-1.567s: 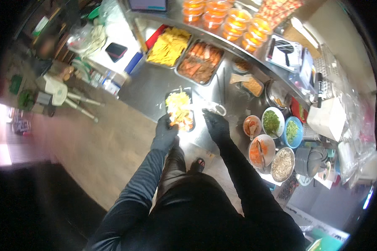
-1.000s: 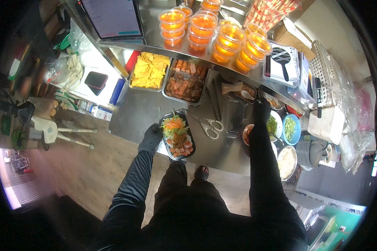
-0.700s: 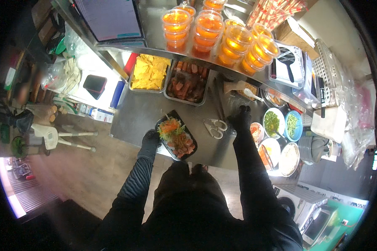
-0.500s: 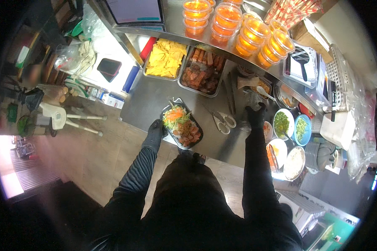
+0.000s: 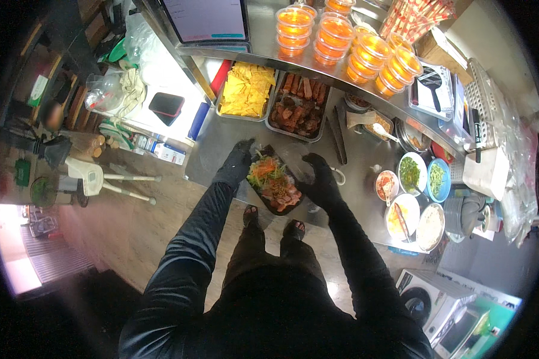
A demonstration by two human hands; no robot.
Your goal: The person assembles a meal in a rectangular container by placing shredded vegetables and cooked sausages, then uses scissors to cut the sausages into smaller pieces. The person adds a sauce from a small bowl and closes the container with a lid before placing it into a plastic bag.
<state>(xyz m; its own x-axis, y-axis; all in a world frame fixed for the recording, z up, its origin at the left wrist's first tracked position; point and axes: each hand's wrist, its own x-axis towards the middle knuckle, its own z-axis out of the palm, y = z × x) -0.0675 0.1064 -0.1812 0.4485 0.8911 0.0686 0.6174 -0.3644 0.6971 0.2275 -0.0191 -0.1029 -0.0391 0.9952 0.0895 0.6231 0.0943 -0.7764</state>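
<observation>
A black takeaway tray (image 5: 276, 190) sits tilted at the counter's front edge, filled with shredded greens, orange shreds and browned meat pieces. Beside its upper left corner is my gloved left hand (image 5: 236, 164), with fingers stretched out and apart. My gloved right hand (image 5: 322, 184) curls along the tray's right side, with a clear plastic lid (image 5: 294, 157) at its fingers and partly over the food. The lid's outline is faint. Scissors (image 5: 339, 176) lie mostly hidden behind the right hand, with one white handle loop showing.
Yellow chips (image 5: 245, 90) and grilled meat (image 5: 296, 110) fill metal trays at the back. Tongs (image 5: 338, 134) lie beside them. Bowls of chopped greens (image 5: 409, 173) and other toppings stand right. Above, a shelf (image 5: 263, 60) carries stacked orange cups (image 5: 332, 39) and a tablet (image 5: 206, 21).
My right hand has swung left from the bowls to the tray, bringing the clear lid over the food. My left hand has shifted up along the tray's left edge.
</observation>
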